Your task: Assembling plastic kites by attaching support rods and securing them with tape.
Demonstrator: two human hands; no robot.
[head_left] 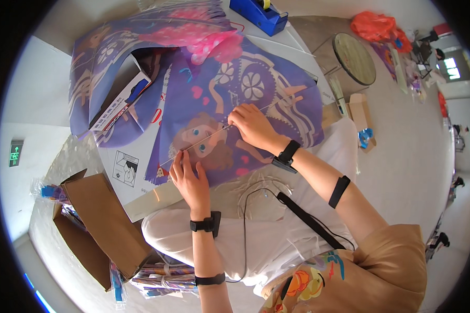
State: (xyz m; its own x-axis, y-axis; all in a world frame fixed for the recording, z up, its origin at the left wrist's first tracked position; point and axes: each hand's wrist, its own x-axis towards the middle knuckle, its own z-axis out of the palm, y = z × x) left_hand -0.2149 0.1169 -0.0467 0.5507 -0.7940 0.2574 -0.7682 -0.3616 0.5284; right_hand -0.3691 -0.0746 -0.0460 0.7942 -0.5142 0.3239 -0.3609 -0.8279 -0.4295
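A purple printed kite sheet (256, 88) with a cartoon figure lies on the table in front of me. A thin clear rod (214, 133) runs diagonally across it. My left hand (188, 175) pinches the rod's lower end at the sheet's near edge. My right hand (250, 124) presses on the rod near the middle of the sheet. Both forearms wear black straps at the wrist and higher up.
More purple and pink kite sheets (156, 31) pile at the back left, with a small printed box (121, 101) on them. A blue tape dispenser (259, 14) stands at the back. An open cardboard box (96, 224) sits lower left. A round stool (354, 57) stands on the floor.
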